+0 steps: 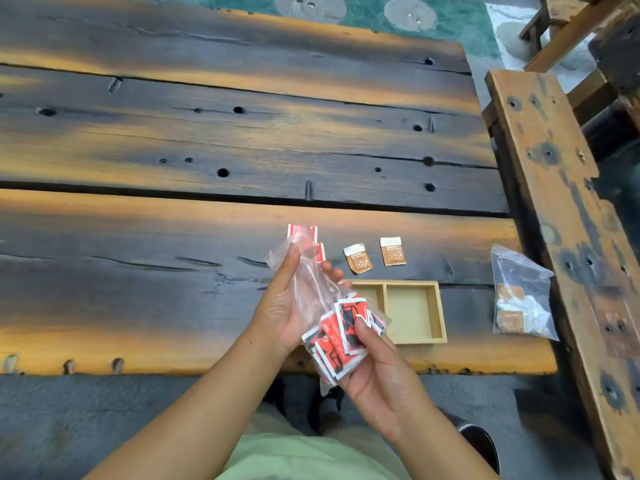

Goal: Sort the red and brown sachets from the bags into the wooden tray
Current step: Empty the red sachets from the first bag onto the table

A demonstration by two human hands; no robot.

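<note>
A clear plastic bag (311, 282) holding several red sachets (341, 344) hangs over the table's near edge. My left hand (287, 303) grips its upper part. My right hand (377, 368) cups its lower end, thumb pressed on the sachets through the plastic. Behind the bag, red sachets (320, 251) lie on the table, partly hidden. Two brown sachets (358, 259) (392, 251) lie flat beyond the wooden tray (438, 306), whose two compartments show nothing inside. A second clear bag (519, 299) with brown sachets rests at the table's right edge.
The table (173, 237) is dark, scorched planks with gaps and holes. A wooden bench (561, 209) runs along the right side, close to the second bag. My legs and a dark shoe (481, 441) show below the table edge.
</note>
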